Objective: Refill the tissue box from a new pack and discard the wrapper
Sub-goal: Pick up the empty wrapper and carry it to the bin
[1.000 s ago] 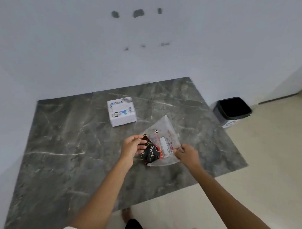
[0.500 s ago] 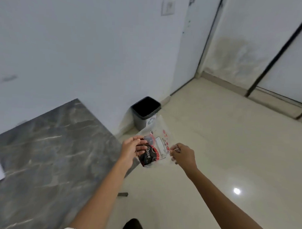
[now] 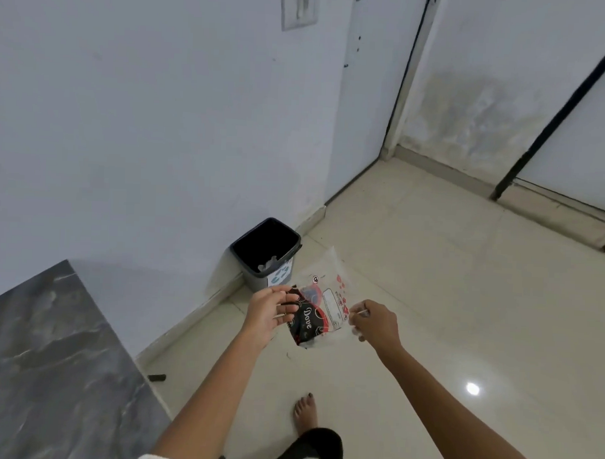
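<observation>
I hold an empty clear plastic wrapper (image 3: 320,309) with black and red print between both hands, above the floor. My left hand (image 3: 269,312) pinches its left edge, and my right hand (image 3: 375,323) pinches its right edge. A dark grey waste bin (image 3: 287,242) with a black liner stands open against the wall, just beyond and left of the wrapper. The tissue box is out of view.
The grey marble table (image 3: 46,361) fills the lower left corner, its edge near my left arm. Pale tiled floor (image 3: 463,303) spreads to the right. A door frame (image 3: 398,95) and white walls stand behind. My bare foot (image 3: 305,413) is below the wrapper.
My view has swung right, away from the table and the tissue box, toward the bin. Both hands carried the wrapper off the table and closer to the bin.
</observation>
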